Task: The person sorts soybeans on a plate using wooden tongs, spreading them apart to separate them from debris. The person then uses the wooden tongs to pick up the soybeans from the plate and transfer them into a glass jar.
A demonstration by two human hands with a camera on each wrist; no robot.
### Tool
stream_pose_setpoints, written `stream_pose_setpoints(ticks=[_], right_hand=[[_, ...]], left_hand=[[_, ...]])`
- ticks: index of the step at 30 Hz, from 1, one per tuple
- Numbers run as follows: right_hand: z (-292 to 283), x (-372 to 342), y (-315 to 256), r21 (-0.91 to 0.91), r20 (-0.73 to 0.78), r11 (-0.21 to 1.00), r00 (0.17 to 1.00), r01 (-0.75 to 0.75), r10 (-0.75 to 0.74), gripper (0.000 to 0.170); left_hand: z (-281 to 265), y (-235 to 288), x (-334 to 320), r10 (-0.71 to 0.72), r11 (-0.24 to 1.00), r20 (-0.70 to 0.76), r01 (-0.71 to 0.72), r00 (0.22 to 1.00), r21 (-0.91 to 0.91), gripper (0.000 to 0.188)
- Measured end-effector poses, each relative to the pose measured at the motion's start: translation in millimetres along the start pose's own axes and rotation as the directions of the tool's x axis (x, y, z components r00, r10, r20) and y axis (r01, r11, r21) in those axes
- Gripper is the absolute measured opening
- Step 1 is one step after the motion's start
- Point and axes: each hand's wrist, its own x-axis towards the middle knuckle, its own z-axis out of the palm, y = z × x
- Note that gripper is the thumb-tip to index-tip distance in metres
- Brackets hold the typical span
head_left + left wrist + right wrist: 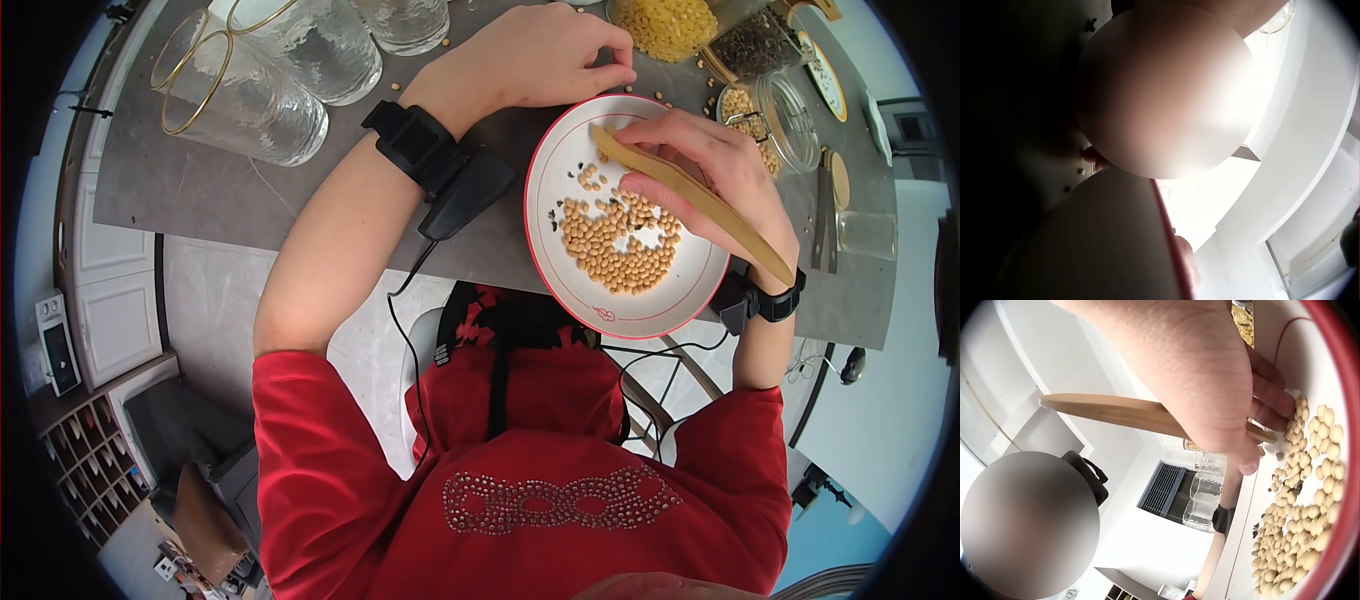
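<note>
A white plate (548,250) with a red rim sits at the table's front edge, holding many pale beans (620,255) and a few small dark bits (553,214). Over its right side my right hand (715,170) grips a long, slim wooden utensil (735,222). The utensil's narrow tip points toward the plate's far left side, while its other end reaches back over the wrist. In the right wrist view, fingertips (1272,403) come right down to the beans. Beyond the far rim, my left hand (555,55) rests with loosely curled fingers, nothing visible in them.
Tall gold-rimmed glasses (245,110) stand at the left. At the back right are a container of yellow pasta (665,28), a jar of dark pieces (755,45) and a bean jar (790,120). Loose beans dot the tabletop (200,190). Cables (410,335) hang from both wrist cameras.
</note>
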Motion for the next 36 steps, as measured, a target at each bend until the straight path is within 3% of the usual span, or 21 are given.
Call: stream_pose_setpoints(ticks=[3,6,14,17,28,36], right_hand=[[1.0,0.7,0.2,0.001,-0.003,1.000,1.000,0.007,-0.007,0.027],[0.0,0.5,0.5,0.002,0.000,1.000,1.000,0.009,-0.009,0.027],[0.8,0.3,-4.6,-0.048,-0.011,0.998,0.999,0.049,-0.049,0.029],[-1.0,-0.9,-12.6,-0.068,0.004,0.997,1.000,0.018,-0.018,0.030],[-2.9,-4.3,-12.3,-0.015,0.086,0.995,0.992,-0.096,0.097,0.031],[-0.3,-2.7,-4.6,-0.002,0.040,1.000,0.999,0.002,-0.002,0.031]], left_hand=[[-2.1,1.2,-0.2,-0.014,1.000,0.056,0.013,0.998,0.009,0.030],[2.6,-0.2,-1.1,0.013,1.000,-0.049,-0.015,0.999,-0.027,0.029],[-3.9,0.9,-1.4,0.028,0.999,0.031,-0.029,0.999,0.026,0.030],[-3.5,0.3,-3.2,0.074,0.997,0.007,-0.074,0.997,0.038,0.032],[-1.8,6.0,-2.7,0.026,1.000,0.013,-0.026,1.000,-0.012,0.039],[3.3,5.1,-1.1,-0.003,0.998,-0.061,-0.001,0.998,-0.058,0.042]])
